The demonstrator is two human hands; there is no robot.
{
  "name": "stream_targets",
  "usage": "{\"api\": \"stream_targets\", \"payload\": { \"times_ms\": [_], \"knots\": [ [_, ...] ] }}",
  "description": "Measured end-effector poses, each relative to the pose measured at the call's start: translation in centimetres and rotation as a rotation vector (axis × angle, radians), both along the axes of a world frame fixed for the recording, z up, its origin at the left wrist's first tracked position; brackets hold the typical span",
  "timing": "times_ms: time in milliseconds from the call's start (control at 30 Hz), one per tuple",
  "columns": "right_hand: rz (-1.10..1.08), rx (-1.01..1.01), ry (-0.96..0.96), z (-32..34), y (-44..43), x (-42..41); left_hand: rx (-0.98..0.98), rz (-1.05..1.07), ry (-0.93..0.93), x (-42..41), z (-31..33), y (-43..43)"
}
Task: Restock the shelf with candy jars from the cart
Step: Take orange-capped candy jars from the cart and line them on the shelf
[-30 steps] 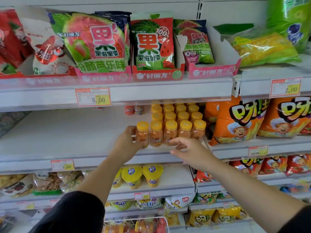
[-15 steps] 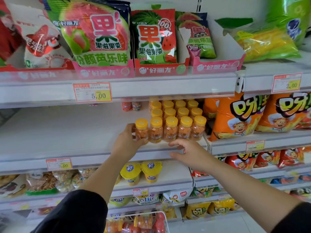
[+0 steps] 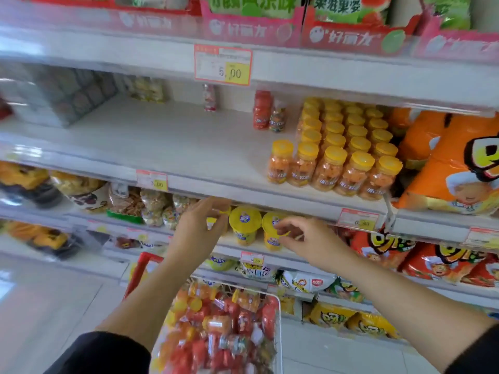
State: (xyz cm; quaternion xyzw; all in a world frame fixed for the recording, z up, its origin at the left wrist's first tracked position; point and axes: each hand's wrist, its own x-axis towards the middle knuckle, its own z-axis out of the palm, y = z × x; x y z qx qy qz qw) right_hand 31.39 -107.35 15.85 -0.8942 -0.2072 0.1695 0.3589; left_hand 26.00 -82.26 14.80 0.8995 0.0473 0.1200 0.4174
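Beneath the white shelf (image 3: 175,141) of candy jars (image 3: 330,168), left hand (image 3: 201,229) and right hand (image 3: 306,240) hover slack, empty.

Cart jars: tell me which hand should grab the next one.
Probably the left hand: empty, it lines up over the candy jars in the cart; the right hand, also empty, sits beyond its right rim.

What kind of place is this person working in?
Most likely a small supermarket or convenience shop. Tiered white shelves carry price tags on their front edges, rows of yellow-lidded candy jars stand beside orange snack bags, and a cart of stock sits below.
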Motion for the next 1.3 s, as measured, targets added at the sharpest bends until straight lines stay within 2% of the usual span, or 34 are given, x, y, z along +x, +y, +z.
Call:
{"api": "stream_targets", "payload": {
  "times_ms": [200, 400, 600, 867, 1033, 1233, 1300],
  "knots": [
    [0.094, -0.085, 0.234, -7.0, 5.0, -3.9, -0.054, 0.175, 0.188, -7.9, -6.6, 6.3],
    [0.063, -0.205, 0.388, -13.8, 9.5, -6.6, -0.035, 0.191, 0.410, -13.3, -12.5, 10.7],
    [0.057, -0.364, 0.469, -22.0, 12.9, -8.4, 0.048, 0.041, 0.713, -15.9, -21.0, 12.6],
    [0.115, -0.581, 0.398, -32.7, 14.6, -8.3, 0.374, -0.251, 1.073, -16.3, -31.9, 9.5],
    [0.126, -0.662, 0.409, -37.2, 15.1, -8.7, 0.702, -0.340, 1.073, -16.3, -35.8, 8.4],
    [0.236, -0.747, 0.279, -38.6, 15.7, -8.3, 0.879, -0.417, 1.018, -16.0, -38.1, 8.2],
    [0.249, -0.732, 0.282, -38.0, 15.6, -7.8, 0.876, -0.412, 1.019, -16.2, -38.7, 8.3]
  ]
}}
